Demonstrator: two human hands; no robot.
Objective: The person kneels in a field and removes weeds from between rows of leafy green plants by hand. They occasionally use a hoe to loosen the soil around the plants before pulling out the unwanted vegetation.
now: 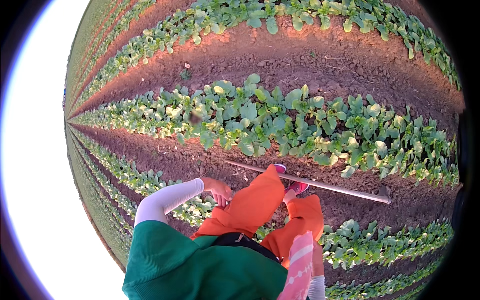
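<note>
My left hand (218,190) hangs beside my left thigh, its fingers loosely bent near the orange trousers (251,197). I see nothing held in it, though its palm is turned away. On the right, a pink patterned cloth (300,262) hides most of my right hand (318,258), so its fingers do not show. A long-handled hoe (337,189) lies on the soil by my feet, its metal blade (383,192) at the right end. The wooden handle runs past my pink shoes (298,186) and partly behind a trouser leg.
A dense row of leafy green crop plants (258,116) grows just beyond the hoe. Another row (375,243) runs behind me on the right. Furrows of cloddy brown soil (262,62) separate the rows, with bits of dry straw. A black waist bag (242,242) sits at my waist.
</note>
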